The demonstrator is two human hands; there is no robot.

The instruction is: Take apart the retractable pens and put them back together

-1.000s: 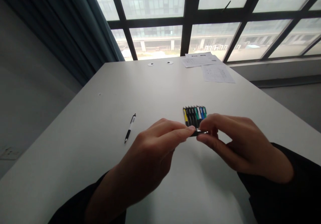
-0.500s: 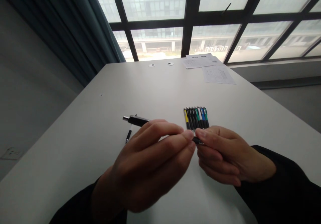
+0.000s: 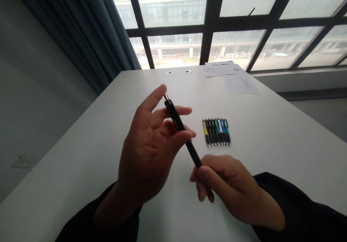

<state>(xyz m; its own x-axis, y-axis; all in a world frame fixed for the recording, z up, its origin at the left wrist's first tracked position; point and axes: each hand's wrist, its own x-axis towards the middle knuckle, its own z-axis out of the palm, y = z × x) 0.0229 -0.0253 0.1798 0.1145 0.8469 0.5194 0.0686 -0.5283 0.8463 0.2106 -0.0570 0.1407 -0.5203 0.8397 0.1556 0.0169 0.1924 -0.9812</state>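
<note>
A black pen (image 3: 179,124) with a silver push button is held tilted above the white table (image 3: 94,144). My left hand (image 3: 151,148) pinches its middle between thumb and fingers, with the index finger raised beside the button end. My right hand (image 3: 230,187) grips the pen's lower tip end with closed fingers. A neat row of several pens (image 3: 217,132), yellow, black, green, white and blue, lies flat on the table just beyond my right hand.
Sheets of printed paper (image 3: 233,77) lie at the far right of the table by the window. Two small round discs (image 3: 177,72) sit near the far edge. A dark curtain (image 3: 89,35) hangs at the left.
The pen swung from lying level to tilted, button end up. My left hand rose and loosened its fingers; my right hand dropped lower. The single pen on the left is now hidden behind my left hand.
</note>
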